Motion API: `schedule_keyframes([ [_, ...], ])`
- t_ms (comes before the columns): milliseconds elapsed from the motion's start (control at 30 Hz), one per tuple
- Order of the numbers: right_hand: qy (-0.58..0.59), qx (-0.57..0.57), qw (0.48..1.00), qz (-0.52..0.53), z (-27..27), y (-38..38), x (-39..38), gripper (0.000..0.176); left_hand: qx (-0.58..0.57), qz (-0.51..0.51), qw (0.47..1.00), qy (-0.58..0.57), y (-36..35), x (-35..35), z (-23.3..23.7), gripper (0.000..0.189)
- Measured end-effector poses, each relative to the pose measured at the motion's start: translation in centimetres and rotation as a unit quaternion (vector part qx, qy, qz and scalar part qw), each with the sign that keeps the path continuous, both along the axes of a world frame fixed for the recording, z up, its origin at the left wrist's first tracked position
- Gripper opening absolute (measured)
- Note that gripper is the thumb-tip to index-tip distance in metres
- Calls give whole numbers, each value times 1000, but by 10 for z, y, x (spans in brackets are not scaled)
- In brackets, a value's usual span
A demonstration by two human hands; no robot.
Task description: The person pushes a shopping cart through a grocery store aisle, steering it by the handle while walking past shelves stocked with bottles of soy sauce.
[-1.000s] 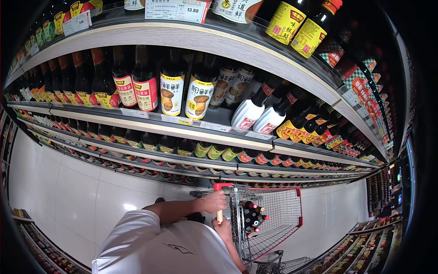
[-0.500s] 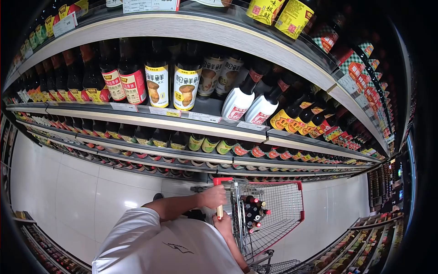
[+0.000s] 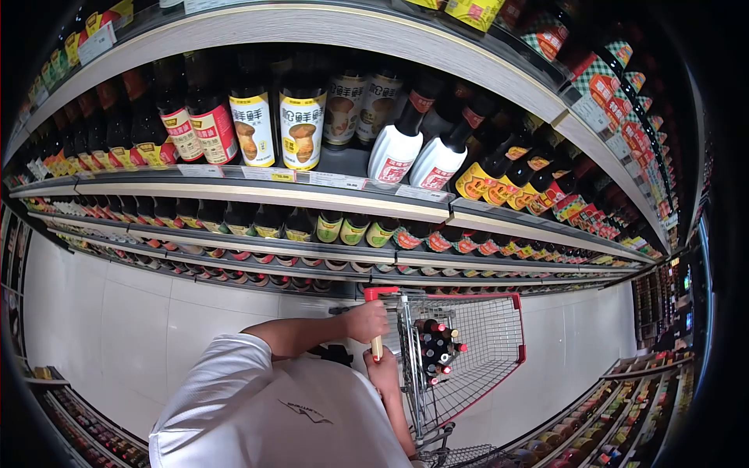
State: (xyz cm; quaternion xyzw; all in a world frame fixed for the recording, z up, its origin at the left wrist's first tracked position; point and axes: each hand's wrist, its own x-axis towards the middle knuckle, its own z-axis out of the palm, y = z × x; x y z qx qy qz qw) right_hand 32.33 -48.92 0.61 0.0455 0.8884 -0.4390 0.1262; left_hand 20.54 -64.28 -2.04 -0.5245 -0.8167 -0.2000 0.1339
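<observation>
The cart stood on the pale floor, close alongside the shelving, and its red-and-cream handle was manned! The left hand had its fist closed round the bar, arm stretched across from the white sleeve. The right hand sat at the bar's other end, and how firmly its fingers wrapped, I couldn't tell. In the basket, clustered dark bottles, too crowded to count! On the shelving: 2 white bottles, 2 yellow-and-white-labelled bottles up front, 2 red-labelled bottles, and, 1 tier below, 3 green-labelled bottles!
</observation>
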Motion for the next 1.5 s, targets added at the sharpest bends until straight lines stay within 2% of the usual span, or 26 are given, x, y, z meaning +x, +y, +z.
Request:
schedule_keyframes([
  [100,-21,21,999,-17,5,-1,0,23,8,-12,1000,-9,-2,-3,7,14],
  [133,20,29,999,-21,8,-3,1,26,2,-14,1000,-12,-3,-5,13,13],
  [200,-9,54,998,-42,21,-6,0,27,-8,-18,1000,-21,-5,-6,21,11],
  [300,-22,92,994,-57,28,-8,0,32,-17,-19,1000,-16,-2,-8,15,9],
  [433,-8,140,988,-64,27,-7,2,35,56,-33,998,4,2,-12,11,13],
  [567,4,162,984,-68,18,-1,2,33,35,-31,999,-5,8,-13,4,11],
  [733,-15,230,972,-42,29,15,21,36,-118,-42,990,-70,19,-18,21,7],
  [833,-69,266,960,-48,40,36,56,37,-84,-63,989,-106,24,-27,13,8],
  [867,-93,281,954,-46,40,45,71,37,-111,-68,980,-148,28,-29,16,12],
  [967,-144,307,939,-53,32,77,121,36,-82,-63,981,-166,42,-35,10,18],
  [1000,-165,307,934,-85,32,87,137,35,-94,-66,986,-118,45,-35,9,14],
  [1033,-188,306,925,-126,33,97,156,34,-124,-72,981,-127,51,-36,16,15],
  [1067,-187,295,929,-121,27,107,169,35,-158,-72,975,-135,54,-39,22,16],
  [1167,-194,319,915,-154,21,119,176,35,-211,-75,963,-150,66,-41,28,17],
  [1233,-213,308,912,-165,40,115,168,36,-224,-73,957,-168,74,-44,23,22],
  [1333,-206,334,904,-170,35,137,185,38,-209,-63,968,-126,81,-44,25,13],
  [1433,-257,379,874,-160,27,152,181,36,-240,-63,960,-133,90,-47,37,12],
  [1500,-293,361,871,-160,31,159,171,32,-265,-64,952,-140,98,-52,42,12],
])
